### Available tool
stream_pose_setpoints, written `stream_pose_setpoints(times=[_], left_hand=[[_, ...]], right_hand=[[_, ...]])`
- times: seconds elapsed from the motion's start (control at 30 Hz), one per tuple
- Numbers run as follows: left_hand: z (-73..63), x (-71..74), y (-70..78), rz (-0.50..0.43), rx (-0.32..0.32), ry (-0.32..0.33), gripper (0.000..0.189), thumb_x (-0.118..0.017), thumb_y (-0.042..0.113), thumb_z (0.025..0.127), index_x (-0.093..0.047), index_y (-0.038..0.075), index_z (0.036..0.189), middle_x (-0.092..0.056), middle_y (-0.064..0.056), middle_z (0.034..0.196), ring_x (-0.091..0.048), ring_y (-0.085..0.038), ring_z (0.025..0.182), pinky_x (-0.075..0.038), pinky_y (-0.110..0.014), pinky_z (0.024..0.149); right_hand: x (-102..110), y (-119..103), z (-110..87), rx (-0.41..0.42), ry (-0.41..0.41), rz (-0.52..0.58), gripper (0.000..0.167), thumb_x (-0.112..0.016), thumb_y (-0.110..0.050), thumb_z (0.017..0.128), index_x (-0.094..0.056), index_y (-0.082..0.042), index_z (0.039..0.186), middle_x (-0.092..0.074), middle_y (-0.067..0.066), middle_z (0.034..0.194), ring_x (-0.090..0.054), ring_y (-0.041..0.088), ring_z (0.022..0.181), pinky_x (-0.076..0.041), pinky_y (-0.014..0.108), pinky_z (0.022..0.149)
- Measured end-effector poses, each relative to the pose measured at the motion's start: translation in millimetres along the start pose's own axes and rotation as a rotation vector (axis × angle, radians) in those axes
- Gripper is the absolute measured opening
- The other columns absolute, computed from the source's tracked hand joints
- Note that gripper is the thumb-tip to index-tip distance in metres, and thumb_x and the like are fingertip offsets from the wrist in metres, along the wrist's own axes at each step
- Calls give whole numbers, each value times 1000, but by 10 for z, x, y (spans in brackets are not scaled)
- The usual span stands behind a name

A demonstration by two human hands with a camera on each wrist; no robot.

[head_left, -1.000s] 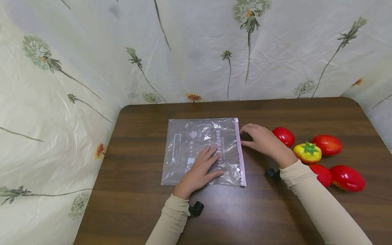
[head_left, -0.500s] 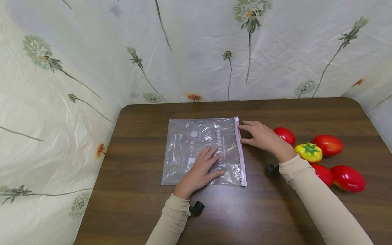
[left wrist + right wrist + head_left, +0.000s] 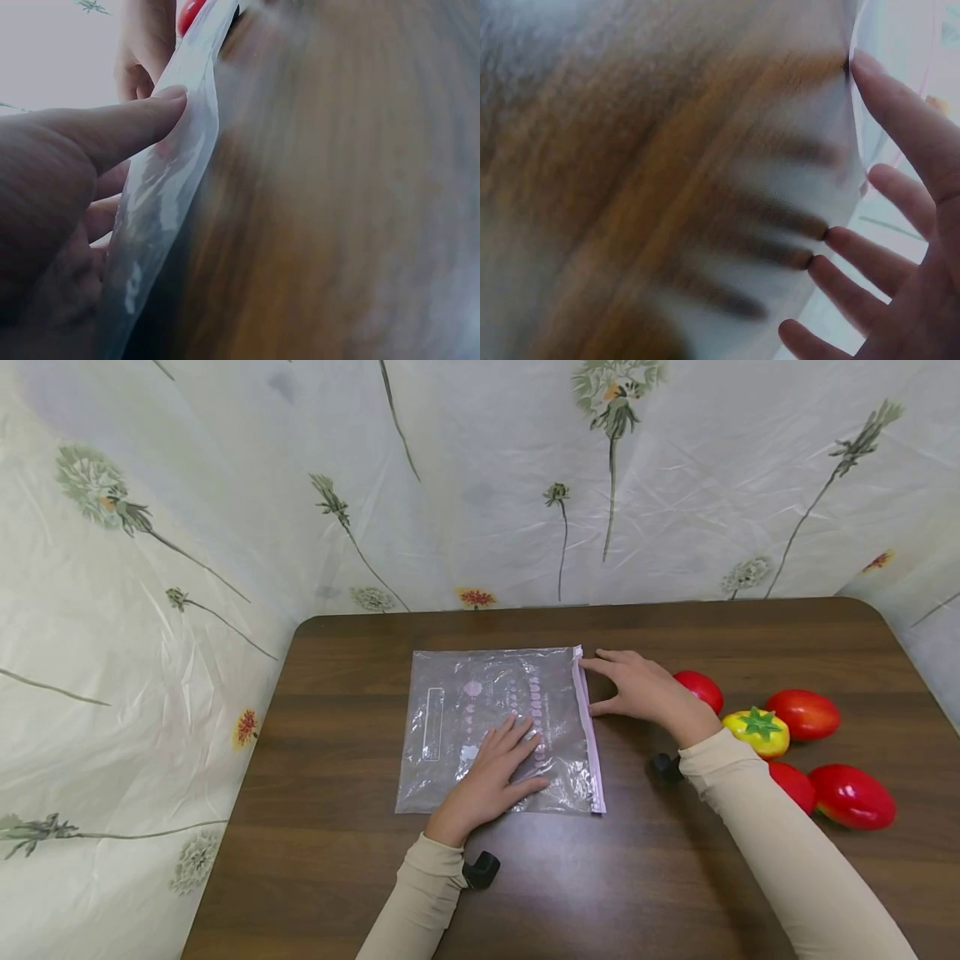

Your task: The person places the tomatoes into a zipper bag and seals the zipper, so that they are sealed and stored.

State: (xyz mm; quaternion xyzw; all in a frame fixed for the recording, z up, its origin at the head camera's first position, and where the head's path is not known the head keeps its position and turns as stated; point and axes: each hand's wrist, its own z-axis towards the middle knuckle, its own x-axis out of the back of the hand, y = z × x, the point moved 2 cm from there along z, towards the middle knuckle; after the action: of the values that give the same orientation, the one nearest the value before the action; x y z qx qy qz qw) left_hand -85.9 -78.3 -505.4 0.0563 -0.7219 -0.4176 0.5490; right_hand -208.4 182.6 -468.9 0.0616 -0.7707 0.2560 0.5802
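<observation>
A clear plastic zip bag (image 3: pixel 498 693) with pink print lies flat on the table, its pale pink zip strip (image 3: pixel 592 760) on the right side. My left hand (image 3: pixel 491 777) rests on the bag with its fingers spread; in the left wrist view its thumb (image 3: pixel 142 124) lies on the plastic. At the upper part of the zip strip is my right hand (image 3: pixel 641 689). Its index finger and thumb touch the strip at separate spots, not pinching it. The right wrist view shows the other fingers (image 3: pixel 870 259) spread, with their tips at the tabletop.
To the right of the bag, several glossy red oval tomato-like pieces (image 3: pixel 802 714) surround a yellow one with a green star-shaped top (image 3: pixel 759 732). The right forearm partly covers some. The brown wooden table (image 3: pixel 330 735) meets a flower-patterned sheet (image 3: pixel 480 485) at the back.
My right hand has moved up along the zip strip towards its far end, and its fingers have spread wider. My left hand has stayed in place on the bag.
</observation>
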Motion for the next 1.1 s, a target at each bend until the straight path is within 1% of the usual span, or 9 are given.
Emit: stream_pose_setpoints(times=[0.1, 0.27, 0.47, 0.63, 0.77, 0.9, 0.97, 1.07, 1.1], left_hand=[[9, 0, -1, -1, -1, -1, 71, -62, 46, 101, -40, 13, 160, -18, -4, 174, -4, -25, 164, -2, -51, 133], [23, 16, 0, -37, 2, 0, 69, -66, 45, 99, -45, 14, 157, -21, -4, 174, -5, -26, 164, -3, -52, 132], [20, 41, 9, -63, 2, 9, 66, -70, 43, 97, -50, 18, 154, -24, -5, 173, -6, -28, 164, -3, -55, 132], [8, 70, 72, -49, -17, 34, 65, -71, 43, 96, -52, 16, 152, -35, -7, 168, -14, -31, 162, -6, -58, 131], [25, 95, 203, -2, -43, 63, 62, -69, 44, 97, -54, 15, 150, -47, -5, 161, -32, -27, 156, -24, -50, 130], [88, 62, 380, 55, -36, 97, 63, -67, 49, 98, -53, 18, 151, -56, -1, 149, -50, -21, 140, -44, -40, 118], [134, 19, 461, 78, -5, 110, 69, -67, 54, 96, -50, 20, 153, -58, -1, 144, -54, -19, 132, -49, -38, 111], [204, -76, 555, 139, 75, 113, 82, -66, 66, 91, -43, 25, 158, -56, -3, 144, -55, -22, 129, -53, -41, 104], [221, -102, 587, 164, 100, 113, 86, -65, 70, 89, -41, 27, 159, -55, -4, 145, -55, -23, 130, -53, -43, 104]], right_hand=[[15, -7, 10, -12, -13, -6, 85, -83, -45, 83, -48, -15, 155, -41, 30, 159, -40, 52, 144, -40, 72, 111], [33, -17, 17, -37, -44, -9, 89, -84, -48, 82, -46, -15, 156, -40, 29, 160, -37, 52, 145, -39, 74, 110], [28, -30, 25, -51, -64, -9, 91, -84, -47, 81, -45, -15, 157, -38, 29, 161, -36, 52, 146, -40, 74, 110], [37, -45, 25, -54, -65, -11, 91, -85, -47, 80, -46, -15, 156, -38, 29, 160, -36, 52, 145, -39, 74, 110], [48, -57, 26, -62, -66, -10, 91, -85, -46, 80, -47, -15, 156, -38, 29, 161, -37, 51, 145, -39, 73, 110], [46, -53, 27, -66, -72, -16, 91, -85, -47, 79, -48, -15, 155, -38, 30, 161, -36, 51, 145, -40, 73, 109], [36, -47, 27, -67, -75, -19, 91, -85, -47, 79, -48, -15, 155, -37, 30, 161, -36, 52, 145, -41, 74, 108], [27, -52, 27, -67, -79, -22, 90, -85, -46, 80, -47, -15, 155, -37, 30, 161, -35, 52, 145, -40, 75, 107], [24, -56, 28, -65, -80, -22, 90, -85, -46, 80, -47, -15, 155, -37, 30, 161, -35, 53, 145, -40, 76, 107]])
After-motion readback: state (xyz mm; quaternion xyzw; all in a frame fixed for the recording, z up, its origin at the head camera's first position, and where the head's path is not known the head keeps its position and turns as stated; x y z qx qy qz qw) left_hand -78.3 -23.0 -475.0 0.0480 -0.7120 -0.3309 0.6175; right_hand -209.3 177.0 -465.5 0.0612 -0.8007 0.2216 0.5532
